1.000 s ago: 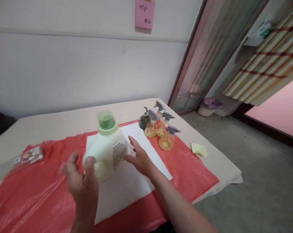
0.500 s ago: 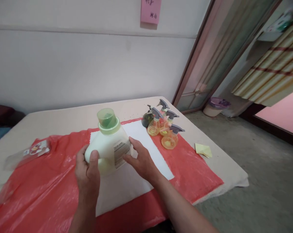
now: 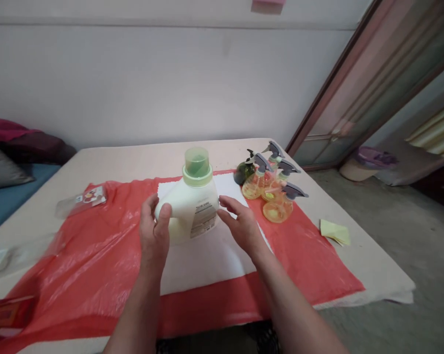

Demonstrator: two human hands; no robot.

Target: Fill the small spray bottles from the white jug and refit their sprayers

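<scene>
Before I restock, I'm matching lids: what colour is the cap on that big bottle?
Translucent green, on the cream bottle; the head view shows its cap.

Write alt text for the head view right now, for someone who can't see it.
A person's left hand grips the handle of a pale detergent bottle with a green cap, standing on a white cloth; the right hand touches its label side. Small spray bottles cluster to the right on a red plastic sheet.

Left hand (image 3: 153, 233) gripping detergent bottle (image 3: 190, 209) handle; right hand (image 3: 242, 227) open against label side. Bottle upright on white sheet (image 3: 207, 255); spray bottles (image 3: 271, 189) far right.
</scene>
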